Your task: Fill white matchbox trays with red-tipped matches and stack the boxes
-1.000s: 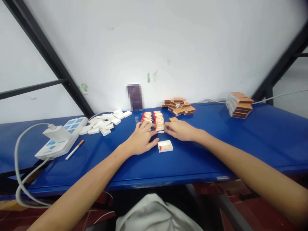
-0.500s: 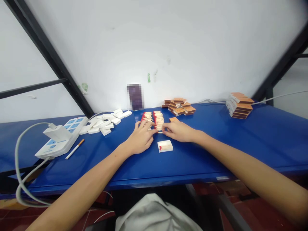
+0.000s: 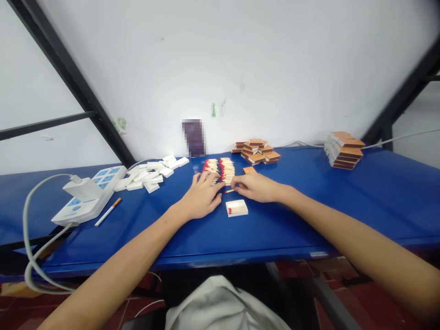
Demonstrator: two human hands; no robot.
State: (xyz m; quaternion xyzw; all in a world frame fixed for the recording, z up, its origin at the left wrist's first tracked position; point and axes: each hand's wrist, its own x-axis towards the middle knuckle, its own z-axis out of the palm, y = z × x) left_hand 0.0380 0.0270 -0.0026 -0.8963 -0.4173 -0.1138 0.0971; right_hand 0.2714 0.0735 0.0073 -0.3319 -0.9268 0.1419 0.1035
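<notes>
- A person's left hand (image 3: 202, 197) lies flat on a blue table (image 3: 309, 206), fingers spread at the near edge of two rows of red-tipped matches (image 3: 220, 168).
- The right hand (image 3: 256, 187) is curled just beside them, its fingertips at a single match (image 3: 229, 190); whether it grips it is unclear.
- A small white tray of matches (image 3: 236, 208) sits just in front of the hands.
- To the left are a pile of empty white trays (image 3: 151, 173), a power strip (image 3: 90, 195) and a cigarette (image 3: 107, 212).
- Brown matchbox covers (image 3: 257, 151) are heaped by the wall.
</notes>
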